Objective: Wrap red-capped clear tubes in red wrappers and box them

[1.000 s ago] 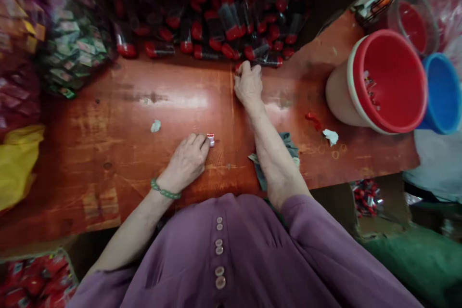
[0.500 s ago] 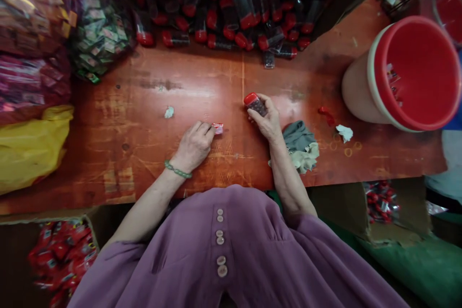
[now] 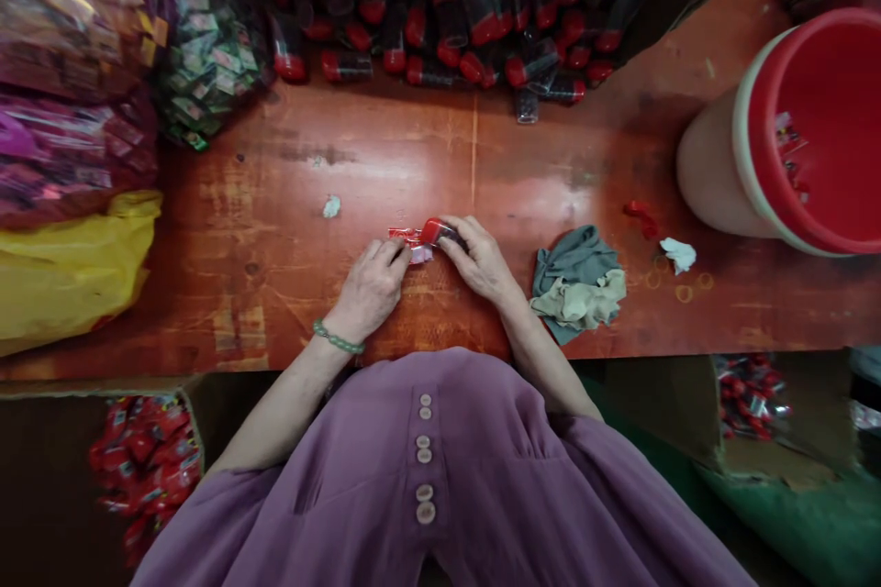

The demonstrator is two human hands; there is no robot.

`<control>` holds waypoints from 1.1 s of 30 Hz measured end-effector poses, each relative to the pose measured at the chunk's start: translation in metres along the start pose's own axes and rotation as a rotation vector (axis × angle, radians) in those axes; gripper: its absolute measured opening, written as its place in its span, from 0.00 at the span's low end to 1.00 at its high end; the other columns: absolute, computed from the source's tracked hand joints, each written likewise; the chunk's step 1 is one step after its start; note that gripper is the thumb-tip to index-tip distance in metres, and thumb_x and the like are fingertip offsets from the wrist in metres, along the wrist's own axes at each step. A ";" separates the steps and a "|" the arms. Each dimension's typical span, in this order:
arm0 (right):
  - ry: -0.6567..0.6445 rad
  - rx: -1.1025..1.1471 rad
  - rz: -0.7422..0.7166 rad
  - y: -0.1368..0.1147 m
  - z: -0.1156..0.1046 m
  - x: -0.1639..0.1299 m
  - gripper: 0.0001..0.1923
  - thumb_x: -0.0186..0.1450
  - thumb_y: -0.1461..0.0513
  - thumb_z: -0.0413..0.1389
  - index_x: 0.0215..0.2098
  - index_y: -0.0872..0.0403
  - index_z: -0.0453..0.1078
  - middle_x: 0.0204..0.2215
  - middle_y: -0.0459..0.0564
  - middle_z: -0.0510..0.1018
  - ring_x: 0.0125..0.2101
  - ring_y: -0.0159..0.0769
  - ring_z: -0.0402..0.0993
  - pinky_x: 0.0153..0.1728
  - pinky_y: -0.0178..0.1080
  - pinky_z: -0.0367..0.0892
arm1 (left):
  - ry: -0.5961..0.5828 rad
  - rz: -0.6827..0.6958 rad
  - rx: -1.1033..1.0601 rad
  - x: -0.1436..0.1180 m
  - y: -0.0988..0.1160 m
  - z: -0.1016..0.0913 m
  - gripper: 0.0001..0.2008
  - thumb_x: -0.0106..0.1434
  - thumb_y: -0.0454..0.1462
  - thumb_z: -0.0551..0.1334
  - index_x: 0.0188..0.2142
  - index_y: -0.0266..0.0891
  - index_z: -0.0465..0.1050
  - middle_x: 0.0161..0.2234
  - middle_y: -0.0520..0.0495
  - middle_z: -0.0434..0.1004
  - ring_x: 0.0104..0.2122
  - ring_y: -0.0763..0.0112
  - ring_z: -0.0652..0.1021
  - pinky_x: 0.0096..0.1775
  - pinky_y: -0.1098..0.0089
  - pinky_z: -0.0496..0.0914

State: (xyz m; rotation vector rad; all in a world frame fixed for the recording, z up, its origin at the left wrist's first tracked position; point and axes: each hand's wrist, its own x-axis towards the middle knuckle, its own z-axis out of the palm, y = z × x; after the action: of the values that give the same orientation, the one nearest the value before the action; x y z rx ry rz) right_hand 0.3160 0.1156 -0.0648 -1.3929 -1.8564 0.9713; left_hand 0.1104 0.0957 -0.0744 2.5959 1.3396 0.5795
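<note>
The little bottle (image 3: 439, 230) has a shiny, round red end and a dark body, and it lies on its side in the right hand (image 3: 485, 260), with the red end pointing toward the left hand (image 3: 370, 282) and fingers hiding part of the dark end. Right by that red end, at the left fingertips, is a small shiny wrapper (image 3: 421, 254), red along the far side and pale pink on the near side. It is too small and too covered to tell if it is one piece or two.
</note>
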 end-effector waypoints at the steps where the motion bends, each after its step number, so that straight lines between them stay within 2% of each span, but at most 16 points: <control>1: 0.006 -0.073 -0.015 -0.002 0.004 0.001 0.16 0.71 0.59 0.50 0.54 0.54 0.68 0.45 0.55 0.75 0.45 0.40 0.73 0.52 0.46 0.69 | 0.005 -0.007 0.011 0.000 -0.001 0.000 0.16 0.69 0.29 0.50 0.48 0.31 0.74 0.45 0.36 0.76 0.40 0.60 0.72 0.43 0.61 0.71; 4: 0.011 -0.225 -0.029 -0.003 0.011 0.002 0.17 0.71 0.62 0.48 0.56 0.54 0.67 0.43 0.56 0.74 0.44 0.42 0.73 0.51 0.46 0.69 | 0.066 -0.051 0.013 0.000 -0.004 0.001 0.15 0.69 0.29 0.50 0.44 0.33 0.76 0.39 0.37 0.77 0.37 0.60 0.72 0.41 0.62 0.71; 7: 0.019 -0.249 -0.035 -0.001 0.011 0.001 0.17 0.71 0.62 0.48 0.56 0.53 0.67 0.44 0.56 0.74 0.44 0.42 0.73 0.50 0.46 0.70 | 0.115 -0.108 -0.028 0.000 -0.007 0.000 0.14 0.69 0.31 0.52 0.38 0.36 0.77 0.34 0.41 0.77 0.33 0.63 0.72 0.38 0.64 0.70; 12: 0.067 -0.011 0.006 -0.003 -0.003 -0.007 0.14 0.69 0.59 0.54 0.52 0.50 0.70 0.42 0.51 0.76 0.42 0.39 0.74 0.49 0.46 0.71 | 0.257 -0.163 -0.238 -0.005 -0.005 -0.007 0.07 0.66 0.35 0.61 0.33 0.38 0.78 0.29 0.48 0.79 0.29 0.69 0.75 0.34 0.69 0.70; 16: 0.101 0.194 0.075 -0.018 -0.018 -0.021 0.15 0.67 0.56 0.57 0.51 0.48 0.70 0.44 0.49 0.77 0.44 0.38 0.75 0.49 0.45 0.70 | 0.339 -0.199 -0.452 -0.008 0.000 -0.018 0.03 0.62 0.35 0.67 0.30 0.39 0.78 0.28 0.51 0.81 0.28 0.73 0.78 0.33 0.71 0.72; 19: 0.099 0.218 0.058 -0.032 -0.025 -0.029 0.12 0.66 0.56 0.59 0.48 0.47 0.72 0.41 0.48 0.78 0.41 0.37 0.75 0.47 0.45 0.71 | 0.329 -0.201 -0.506 -0.009 0.004 -0.025 0.03 0.61 0.34 0.67 0.30 0.39 0.78 0.29 0.50 0.82 0.29 0.72 0.78 0.33 0.70 0.73; 23: 0.051 0.148 -0.035 -0.045 -0.027 -0.031 0.11 0.66 0.56 0.59 0.47 0.46 0.74 0.40 0.49 0.79 0.40 0.39 0.75 0.44 0.45 0.72 | 0.296 -0.157 -0.534 -0.010 0.007 -0.032 0.01 0.61 0.33 0.66 0.34 0.39 0.79 0.31 0.48 0.82 0.31 0.71 0.79 0.35 0.69 0.74; 28: -0.080 0.036 -0.197 -0.046 -0.028 -0.029 0.12 0.68 0.60 0.57 0.50 0.47 0.73 0.41 0.50 0.80 0.42 0.38 0.75 0.45 0.44 0.72 | 0.294 -0.108 -0.550 -0.011 0.008 -0.037 0.02 0.62 0.34 0.66 0.35 0.37 0.78 0.31 0.47 0.81 0.30 0.72 0.78 0.35 0.70 0.74; 33: -0.252 -0.114 -0.175 -0.050 -0.032 -0.030 0.13 0.71 0.62 0.52 0.52 0.49 0.72 0.41 0.51 0.77 0.42 0.39 0.74 0.45 0.43 0.72 | 0.244 -0.109 -0.583 -0.014 0.007 -0.029 0.04 0.63 0.36 0.66 0.33 0.37 0.78 0.29 0.48 0.80 0.29 0.73 0.78 0.35 0.71 0.73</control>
State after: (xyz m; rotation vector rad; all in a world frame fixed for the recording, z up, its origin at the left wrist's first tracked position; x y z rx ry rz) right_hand 0.3241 0.0835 -0.0070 -1.1907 -2.2103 1.0018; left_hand 0.0968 0.0793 -0.0492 2.0184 1.1414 1.1033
